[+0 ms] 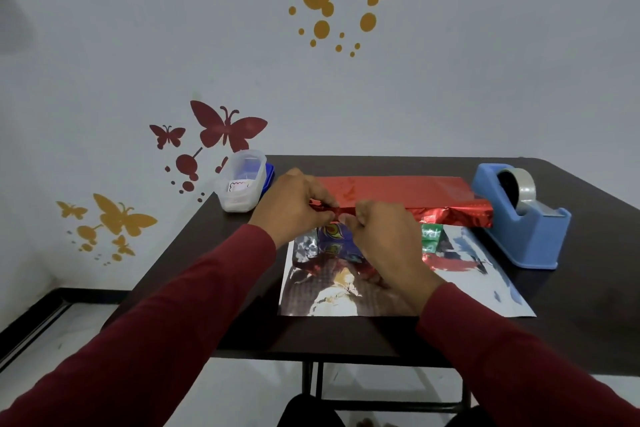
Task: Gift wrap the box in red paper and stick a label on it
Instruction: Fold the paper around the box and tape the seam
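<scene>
Dark red sleeves reach in from the bottom corners toward the middle of the dark table (571,288), where both hands work on the gift. Left hand (294,204) and right hand (384,236) meet over the box (337,239), each with fingers curled and pinching the crumpled near edge of the red paper (398,189) between thumb and fingertips. That paper is folded over the far side of the box, its shiny red face running from the hands to just short of the tape dispenser (519,215). Only a slice of the box shows between the hands: a blue printed face with a coloured emblem, and a green patch right of the right hand. Most of the box is hidden by the hands and the paper. On the near side of the box the sheet lies flat with its silver, mirror-like underside (346,291) up, reflecting the sleeves and hands, reaching almost to the near table edge.

Right of the box, touching or nearly touching the paper's folded end, stands the blue tape dispenser with a roll of clear tape mounted in it. Left of the box and farther back, at the table's far left corner, sits a clear plastic container (240,182) on a blue lid; a white label with a red wavy border shows through its wall. Behind the table the pale wall carries red and yellow butterfly decals (227,126).
</scene>
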{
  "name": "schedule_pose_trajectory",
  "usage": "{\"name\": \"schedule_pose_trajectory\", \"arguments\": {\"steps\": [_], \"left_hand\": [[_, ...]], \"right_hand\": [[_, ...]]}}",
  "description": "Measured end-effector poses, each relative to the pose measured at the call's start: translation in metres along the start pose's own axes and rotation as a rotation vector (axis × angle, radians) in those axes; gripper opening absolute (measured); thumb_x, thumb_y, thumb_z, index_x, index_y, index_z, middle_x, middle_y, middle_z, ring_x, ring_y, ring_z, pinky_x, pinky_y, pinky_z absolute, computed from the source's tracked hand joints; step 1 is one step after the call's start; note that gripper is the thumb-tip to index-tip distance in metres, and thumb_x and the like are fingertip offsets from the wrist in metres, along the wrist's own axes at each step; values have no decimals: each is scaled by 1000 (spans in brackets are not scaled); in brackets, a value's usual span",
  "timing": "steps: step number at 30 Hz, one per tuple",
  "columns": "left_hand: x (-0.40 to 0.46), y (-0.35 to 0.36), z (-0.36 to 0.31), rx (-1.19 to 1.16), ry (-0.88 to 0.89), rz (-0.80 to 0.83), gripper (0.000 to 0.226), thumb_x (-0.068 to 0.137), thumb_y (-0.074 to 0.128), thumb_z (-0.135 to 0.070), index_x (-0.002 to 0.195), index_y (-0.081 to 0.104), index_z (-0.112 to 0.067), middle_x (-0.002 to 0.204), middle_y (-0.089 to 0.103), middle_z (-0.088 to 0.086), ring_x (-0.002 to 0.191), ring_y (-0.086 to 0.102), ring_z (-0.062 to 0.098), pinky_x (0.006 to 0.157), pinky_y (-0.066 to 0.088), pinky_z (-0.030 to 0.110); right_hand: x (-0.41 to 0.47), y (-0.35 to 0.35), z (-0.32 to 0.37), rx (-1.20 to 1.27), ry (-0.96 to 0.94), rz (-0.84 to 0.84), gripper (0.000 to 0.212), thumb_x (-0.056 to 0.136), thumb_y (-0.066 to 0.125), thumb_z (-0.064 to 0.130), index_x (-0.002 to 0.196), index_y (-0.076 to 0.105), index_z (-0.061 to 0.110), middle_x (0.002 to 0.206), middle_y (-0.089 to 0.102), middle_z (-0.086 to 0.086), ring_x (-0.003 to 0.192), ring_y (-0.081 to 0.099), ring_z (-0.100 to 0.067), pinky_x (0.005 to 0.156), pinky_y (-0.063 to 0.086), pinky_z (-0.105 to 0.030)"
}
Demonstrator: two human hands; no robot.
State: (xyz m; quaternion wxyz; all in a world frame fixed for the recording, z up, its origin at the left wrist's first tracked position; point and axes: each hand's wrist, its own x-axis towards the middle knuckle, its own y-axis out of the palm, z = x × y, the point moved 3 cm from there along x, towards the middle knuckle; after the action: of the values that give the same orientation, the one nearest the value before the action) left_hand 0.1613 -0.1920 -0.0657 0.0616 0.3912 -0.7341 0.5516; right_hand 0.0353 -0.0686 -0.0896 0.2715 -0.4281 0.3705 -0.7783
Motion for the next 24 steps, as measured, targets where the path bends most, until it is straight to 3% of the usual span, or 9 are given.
{"name": "schedule_pose_trajectory", "arguments": {"steps": [5,7,9,11,14,17,20,22,24], "left_hand": [[-5,-2,-2,9,1,15,29,81,86,-25,108,82,-31,103,74,-16,101,46,7,89,48,30],[-13,-4,-5,95,56,-13,39,83,83,-29,122,77,-33,112,72,-16,102,44,7,90,48,30],[-25,-8,-12,115,132,-13,41,85,81,-35,125,74,-34,112,69,-16,99,45,4,87,46,26],[-37,-11,-17,-14,168,178,32,83,84,-38,114,78,-36,102,68,-15,93,54,4,80,50,25],[-55,-5,-24,-141,102,629,28,77,90,-37,104,82,-33,99,69,-12,88,61,8,75,53,27],[-59,-1,-23,-159,93,670,19,82,87,-21,100,84,-25,101,70,-10,89,62,5,77,55,28],[-56,1,-22,-158,84,638,10,88,83,-21,98,83,-22,100,72,-8,91,67,12,82,57,38],[-50,-5,-21,-177,49,563,5,92,78,-23,96,80,-20,97,74,-6,86,68,13,79,58,37],[-42,-15,-21,-223,0,458,6,97,73,-23,96,77,-18,92,74,-6,81,68,8,75,57,29]], "right_hand": [[-10,7,-12,-119,-34,52,44,95,65,33,64,37,20,62,53,5,64,58,-24,60,44,-31],[-11,3,-20,-55,-42,74,41,92,68,32,65,41,19,61,58,3,60,61,-21,60,51,-32],[-12,-7,-26,71,-41,116,42,85,76,35,63,44,19,57,56,4,55,57,-16,57,49,-30],[-15,-19,-31,174,-37,229,38,79,84,34,63,52,20,55,58,6,53,55,-11,56,47,-29],[-25,-38,-36,235,-77,397,19,80,85,27,71,69,23,64,72,5,58,67,-8,64,55,-24],[-33,-57,-37,272,-171,452,10,82,85,32,82,77,26,77,76,8,68,68,0,67,47,-12],[-41,-69,-39,281,-262,545,34,77,87,48,104,75,32,99,76,12,84,70,-1,79,52,-18],[-45,-75,-42,108,-366,557,65,73,86,56,131,63,37,124,63,18,105,63,-3,91,51,-26],[-46,-79,-48,-155,-463,488,82,76,81,51,149,43,41,134,51,17,117,55,-8,95,51,-32]]}}
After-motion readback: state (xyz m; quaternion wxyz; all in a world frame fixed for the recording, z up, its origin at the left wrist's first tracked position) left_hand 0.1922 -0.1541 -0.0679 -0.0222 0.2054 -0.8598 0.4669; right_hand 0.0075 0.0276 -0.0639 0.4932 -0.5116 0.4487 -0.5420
